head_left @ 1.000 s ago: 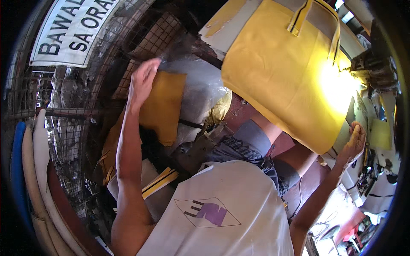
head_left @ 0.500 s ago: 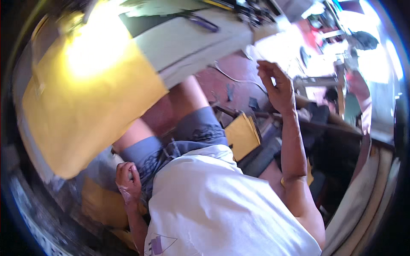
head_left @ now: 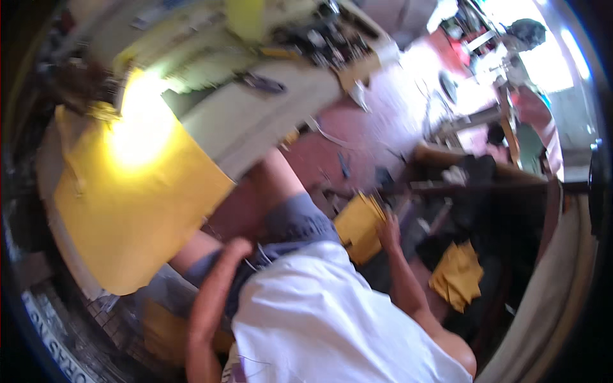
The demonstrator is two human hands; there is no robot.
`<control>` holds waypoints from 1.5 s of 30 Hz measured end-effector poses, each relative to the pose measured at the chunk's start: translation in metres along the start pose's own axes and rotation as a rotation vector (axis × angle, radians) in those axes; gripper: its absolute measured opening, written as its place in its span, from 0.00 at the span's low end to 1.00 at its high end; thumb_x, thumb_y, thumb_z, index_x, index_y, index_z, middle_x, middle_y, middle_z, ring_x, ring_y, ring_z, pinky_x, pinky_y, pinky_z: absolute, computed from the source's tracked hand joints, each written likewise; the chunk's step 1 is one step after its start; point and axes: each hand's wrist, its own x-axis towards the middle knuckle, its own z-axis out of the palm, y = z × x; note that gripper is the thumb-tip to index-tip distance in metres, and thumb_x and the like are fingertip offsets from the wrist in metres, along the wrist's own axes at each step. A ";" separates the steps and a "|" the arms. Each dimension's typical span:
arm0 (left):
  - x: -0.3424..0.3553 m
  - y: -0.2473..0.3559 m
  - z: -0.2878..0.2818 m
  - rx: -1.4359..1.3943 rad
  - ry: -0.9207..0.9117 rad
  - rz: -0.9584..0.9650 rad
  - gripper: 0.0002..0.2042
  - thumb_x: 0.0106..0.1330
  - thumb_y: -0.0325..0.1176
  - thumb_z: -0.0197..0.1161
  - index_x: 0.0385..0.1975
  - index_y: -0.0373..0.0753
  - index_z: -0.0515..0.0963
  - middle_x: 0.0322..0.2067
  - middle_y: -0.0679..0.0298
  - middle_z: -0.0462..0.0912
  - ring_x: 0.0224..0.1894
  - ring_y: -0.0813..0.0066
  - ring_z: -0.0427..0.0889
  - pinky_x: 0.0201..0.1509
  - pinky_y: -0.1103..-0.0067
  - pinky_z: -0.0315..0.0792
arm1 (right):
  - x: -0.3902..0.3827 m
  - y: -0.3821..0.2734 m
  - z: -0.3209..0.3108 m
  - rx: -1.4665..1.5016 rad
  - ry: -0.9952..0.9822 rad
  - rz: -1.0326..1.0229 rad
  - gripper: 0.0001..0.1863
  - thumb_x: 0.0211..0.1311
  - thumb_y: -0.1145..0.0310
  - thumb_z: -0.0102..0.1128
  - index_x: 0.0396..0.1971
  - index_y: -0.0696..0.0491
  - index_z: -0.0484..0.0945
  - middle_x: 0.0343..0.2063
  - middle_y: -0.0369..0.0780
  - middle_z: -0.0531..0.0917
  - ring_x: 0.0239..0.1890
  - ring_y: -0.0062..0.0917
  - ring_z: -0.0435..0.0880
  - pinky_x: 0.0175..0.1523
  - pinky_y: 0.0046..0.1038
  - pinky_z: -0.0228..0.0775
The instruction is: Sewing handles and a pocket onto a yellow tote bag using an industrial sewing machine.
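Dark tool (head_left: 266, 83) on pale tabletop (head_left: 249, 121); white cord (head_left: 333, 136) on reddish floor (head_left: 377, 127).

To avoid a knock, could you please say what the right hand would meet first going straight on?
Probably the yellow stack; the right hand seems at its right edge, though blur leaves contact and depth unclear.

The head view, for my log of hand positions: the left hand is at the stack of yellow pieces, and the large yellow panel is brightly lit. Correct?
Wrong hand: the head view shows the right hand at the stack of yellow pieces. The large yellow panel is brightly lit, as you say.
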 end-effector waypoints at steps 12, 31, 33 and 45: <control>-0.010 -0.007 0.013 -0.287 0.135 0.153 0.17 0.60 0.35 0.61 0.48 0.39 0.83 0.51 0.53 0.83 0.51 0.55 0.83 0.57 0.64 0.74 | 0.030 0.039 0.022 -0.038 -0.030 0.121 0.23 0.41 0.65 0.77 0.38 0.51 0.74 0.41 0.47 0.79 0.47 0.49 0.78 0.49 0.47 0.70; -0.046 0.004 0.017 -0.598 0.355 0.269 0.19 0.66 0.36 0.55 0.55 0.38 0.77 0.56 0.57 0.79 0.57 0.61 0.77 0.63 0.68 0.68 | 0.071 0.055 -0.054 0.110 -0.474 0.002 0.09 0.60 0.68 0.61 0.39 0.50 0.81 0.23 0.44 0.83 0.24 0.39 0.82 0.28 0.40 0.72; -0.057 0.006 0.013 -0.656 0.387 0.312 0.19 0.67 0.36 0.54 0.56 0.38 0.77 0.57 0.57 0.79 0.57 0.62 0.77 0.64 0.69 0.68 | 0.068 0.023 -0.090 0.127 -0.540 -0.132 0.08 0.61 0.67 0.60 0.39 0.50 0.81 0.22 0.43 0.83 0.22 0.37 0.82 0.25 0.39 0.72; -0.200 0.020 0.029 -1.090 0.426 0.611 0.20 0.71 0.37 0.50 0.60 0.38 0.73 0.60 0.59 0.76 0.61 0.66 0.73 0.67 0.72 0.64 | 0.026 -0.367 -0.244 1.114 -0.501 -0.657 0.16 0.68 0.71 0.61 0.54 0.59 0.78 0.39 0.33 0.83 0.41 0.16 0.80 0.45 0.23 0.73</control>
